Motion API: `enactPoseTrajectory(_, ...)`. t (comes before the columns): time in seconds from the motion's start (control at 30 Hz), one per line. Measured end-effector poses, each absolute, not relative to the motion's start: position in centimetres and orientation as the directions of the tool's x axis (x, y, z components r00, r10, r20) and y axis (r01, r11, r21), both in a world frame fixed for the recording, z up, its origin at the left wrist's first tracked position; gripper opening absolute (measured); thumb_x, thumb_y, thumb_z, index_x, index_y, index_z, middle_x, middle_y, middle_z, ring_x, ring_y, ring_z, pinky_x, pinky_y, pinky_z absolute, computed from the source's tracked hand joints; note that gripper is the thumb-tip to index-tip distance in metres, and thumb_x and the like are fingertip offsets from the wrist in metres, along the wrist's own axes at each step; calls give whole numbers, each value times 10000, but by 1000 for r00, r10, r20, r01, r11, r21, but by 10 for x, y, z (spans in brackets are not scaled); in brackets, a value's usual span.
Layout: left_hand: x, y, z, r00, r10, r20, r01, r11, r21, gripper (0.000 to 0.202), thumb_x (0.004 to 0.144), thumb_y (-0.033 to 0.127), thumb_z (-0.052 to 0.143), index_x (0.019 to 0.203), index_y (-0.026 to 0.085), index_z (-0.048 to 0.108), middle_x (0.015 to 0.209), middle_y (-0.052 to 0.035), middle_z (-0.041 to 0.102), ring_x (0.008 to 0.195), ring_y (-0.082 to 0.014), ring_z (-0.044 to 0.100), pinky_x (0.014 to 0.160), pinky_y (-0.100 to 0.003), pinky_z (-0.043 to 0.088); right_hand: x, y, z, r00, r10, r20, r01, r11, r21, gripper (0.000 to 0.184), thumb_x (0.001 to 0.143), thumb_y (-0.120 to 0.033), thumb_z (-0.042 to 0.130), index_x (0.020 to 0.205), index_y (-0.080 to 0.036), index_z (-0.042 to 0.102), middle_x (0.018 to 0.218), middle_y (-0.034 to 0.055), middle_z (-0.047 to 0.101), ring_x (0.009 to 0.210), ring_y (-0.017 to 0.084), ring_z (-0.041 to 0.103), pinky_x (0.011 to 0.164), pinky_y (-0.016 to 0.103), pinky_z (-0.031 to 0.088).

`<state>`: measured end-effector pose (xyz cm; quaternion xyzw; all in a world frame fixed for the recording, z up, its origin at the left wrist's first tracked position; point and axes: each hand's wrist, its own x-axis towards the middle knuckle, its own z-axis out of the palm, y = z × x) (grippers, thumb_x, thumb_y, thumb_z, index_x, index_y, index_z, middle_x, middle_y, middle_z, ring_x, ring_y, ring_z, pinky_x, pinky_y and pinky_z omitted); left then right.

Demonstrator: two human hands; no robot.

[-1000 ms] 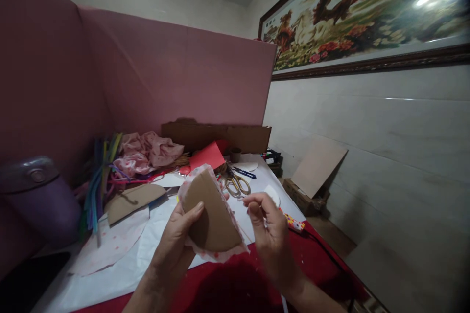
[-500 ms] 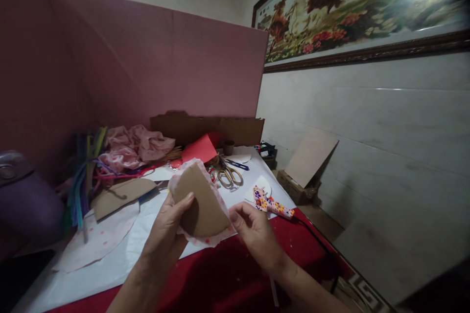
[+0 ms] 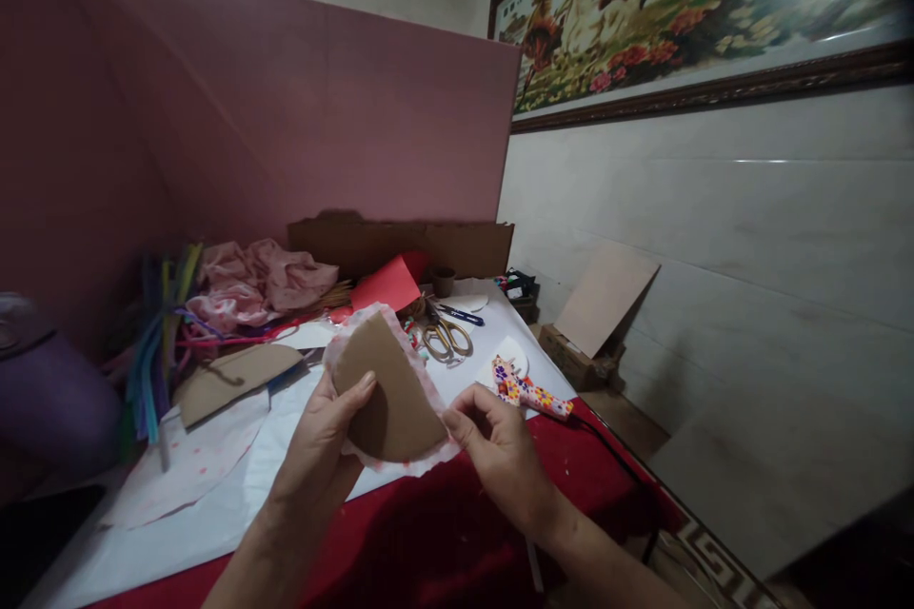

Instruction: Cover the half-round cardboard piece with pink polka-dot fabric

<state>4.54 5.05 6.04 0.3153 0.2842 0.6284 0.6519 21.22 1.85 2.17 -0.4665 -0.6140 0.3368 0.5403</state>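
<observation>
A brown cardboard piece (image 3: 396,400) with a curved lower edge lies against a pale fabric piece (image 3: 418,469) with pinkish-red spots, whose edge shows all round it. My left hand (image 3: 332,428) holds both from the left, thumb flat on the cardboard and fingers hidden behind. At the lower right corner, my right hand (image 3: 496,447) pinches the fabric's edge between thumb and forefinger. A flower-patterned glue gun (image 3: 528,390) lies just beyond my right hand. Gold-handled scissors (image 3: 447,340) and a dark blue utility knife (image 3: 462,315) rest behind the cardboard.
Crumpled pink fabric (image 3: 264,281), pipe cleaners (image 3: 147,371) and another cardboard piece (image 3: 239,381) fill the left. Spotted fabric (image 3: 192,466) lies in front of them. A red sheet (image 3: 386,293) and small brown pot (image 3: 444,282) stand at the back. A purple object (image 3: 57,400) is far left.
My right thumb and forefinger have shifted slightly at the fabric's corner, and the corner flap now sits closer to the cardboard. The left hand's grip looks the same.
</observation>
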Motion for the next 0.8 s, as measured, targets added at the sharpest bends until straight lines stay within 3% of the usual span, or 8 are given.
enactPoseTrajectory(0.13,46,50,62,56,998,10,-643,29,766,334,748,70,667,1038,236,664,840,8,762,663,-124,692,592,-222,578,215,24,16,-31,967,254,58,255,-965,359,875,-490,515,681,-189,483,575,-58,397,519,99,376,509,233,306)
enactPoseTrajectory(0.3,47,49,62,49,999,16,-643,19,766,326,751,76,671,1038,230,661,838,3,759,690,-118,692,635,-221,575,212,27,16,-134,979,156,6,158,-987,509,847,-649,418,660,-180,483,508,-49,426,438,97,398,443,233,295)
enactPoseTrajectory(0.57,45,48,59,87,996,22,-664,42,747,373,766,95,666,1113,229,638,896,-20,757,716,-139,688,645,-252,580,207,27,24,-64,991,121,-84,115,-990,381,749,-504,659,647,-173,502,495,-76,397,434,66,308,423,210,235)
enactPoseTrajectory(0.8,46,48,59,128,991,31,-665,63,744,334,780,118,656,1091,238,647,876,-16,750,705,-139,682,645,-247,578,206,24,24,106,966,236,63,231,-971,288,749,-373,676,599,-174,532,526,-49,454,498,96,371,481,232,294)
